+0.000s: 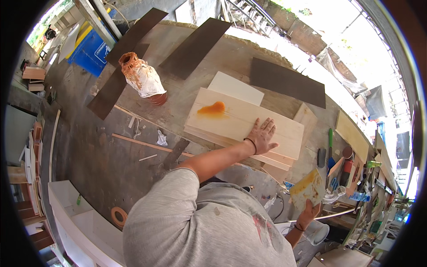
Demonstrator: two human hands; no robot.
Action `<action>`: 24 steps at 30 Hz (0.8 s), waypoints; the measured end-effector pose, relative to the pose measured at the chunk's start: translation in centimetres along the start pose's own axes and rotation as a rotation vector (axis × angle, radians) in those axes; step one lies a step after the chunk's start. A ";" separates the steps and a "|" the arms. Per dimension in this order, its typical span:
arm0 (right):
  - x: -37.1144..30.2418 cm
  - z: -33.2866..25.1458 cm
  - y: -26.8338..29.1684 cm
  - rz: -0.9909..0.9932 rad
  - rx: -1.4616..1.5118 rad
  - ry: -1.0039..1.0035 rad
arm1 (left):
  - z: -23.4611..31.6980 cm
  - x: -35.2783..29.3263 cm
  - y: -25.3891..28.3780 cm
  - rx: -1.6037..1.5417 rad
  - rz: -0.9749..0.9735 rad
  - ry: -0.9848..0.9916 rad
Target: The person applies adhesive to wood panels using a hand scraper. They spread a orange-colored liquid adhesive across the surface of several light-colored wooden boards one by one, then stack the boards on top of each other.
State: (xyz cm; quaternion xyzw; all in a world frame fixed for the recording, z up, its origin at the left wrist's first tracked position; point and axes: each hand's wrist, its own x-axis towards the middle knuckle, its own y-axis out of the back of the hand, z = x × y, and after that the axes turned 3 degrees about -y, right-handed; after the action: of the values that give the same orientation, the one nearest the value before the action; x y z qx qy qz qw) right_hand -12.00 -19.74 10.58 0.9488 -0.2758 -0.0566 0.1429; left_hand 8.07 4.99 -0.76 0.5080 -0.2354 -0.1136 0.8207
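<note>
My left hand (pixel 263 135) lies flat with spread fingers on the top one of a stack of pale wooden boards (pixel 253 129). Toward the board's left end sits a glossy orange puddle (pixel 211 110), thick like glue. Off to the right of the stack, my right hand (pixel 308 216) grips a flat, roughly square spreader plate (pixel 308 189), pale and smeared with yellow-brown stains. Its lower edge is in my fingers, and it is apart from the boards. A bottle-shaped container (pixel 144 80), crusted with brown drips over a white wrapping, stands upright left of the stack.
Dark brown panels (pixel 195 46) lie across the worktable, another dark panel (pixel 288 82) at the back right. A white panel (pixel 235 88) lies behind the stack. Tools, including scissors (pixel 334 183), crowd the right side. A blue bin (pixel 91 53) stands far left, a tape roll (pixel 118 216) lower left.
</note>
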 end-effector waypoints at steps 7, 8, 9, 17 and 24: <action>2.8 -4.5 -8.2 -0.164 -0.147 0.193 | -0.3 -7.2 5.5 -0.780 -0.970 -0.336; 3.1 -6.2 -9.6 -0.174 -0.152 0.199 | -0.7 -8.8 7.3 -0.869 -0.616 -0.304; 2.9 -8.1 -11.3 -0.146 -0.023 0.179 | -1.7 -10.0 8.4 -0.938 -0.268 -0.274; 5.0 -13.6 -19.4 -0.733 -0.115 0.204 | -15.1 -16.5 10.2 -0.129 0.732 0.513; 8.0 -17.6 -29.2 -0.876 -0.710 1.005 | -17.5 -17.0 7.8 -0.371 0.583 0.673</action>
State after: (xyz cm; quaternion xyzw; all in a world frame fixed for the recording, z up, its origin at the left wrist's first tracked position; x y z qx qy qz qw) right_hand 12.87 3.76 18.32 0.7803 0.2597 0.2457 0.5130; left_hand 1.78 29.43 -4.91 0.2745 -0.0653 0.2519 0.9257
